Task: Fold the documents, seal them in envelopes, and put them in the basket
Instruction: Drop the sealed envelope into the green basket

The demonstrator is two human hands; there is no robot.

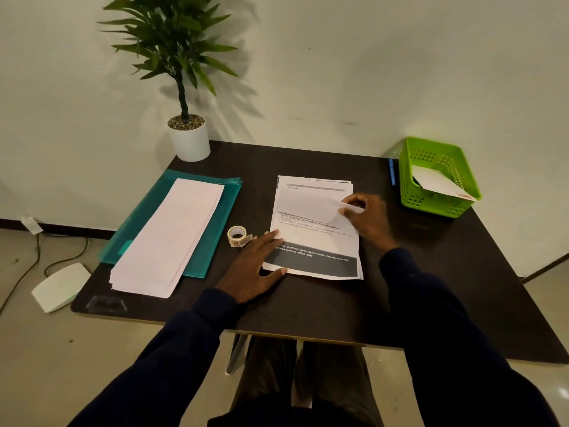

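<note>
L grip (255, 266) flat, spread, pressing docs (317, 241) near-left corner; R grip (368, 217) pinching top sheet (308, 201) at right edge. Docs long axis near-to-far desk edge.

hands (257, 266) (368, 221) 2 | document stack (314, 241) 1 | envelope stack (172, 235) 1 | basket (411, 195) 1 (holds 1 envelope (437, 183)) | tape (237, 235) 1

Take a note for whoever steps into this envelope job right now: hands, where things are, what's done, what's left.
Left hand: flat, pressing the document stack at its near-left corner.
Right hand: pinching the top sheet at its right edge, raised off the stack.
Envelopes: stacked on the teal folder, left; tape roll beside the documents.
Done: one envelope lies in the green basket, far right.
Left: fold this sheet, seal it, basket it; then the remaining stack.
</note>
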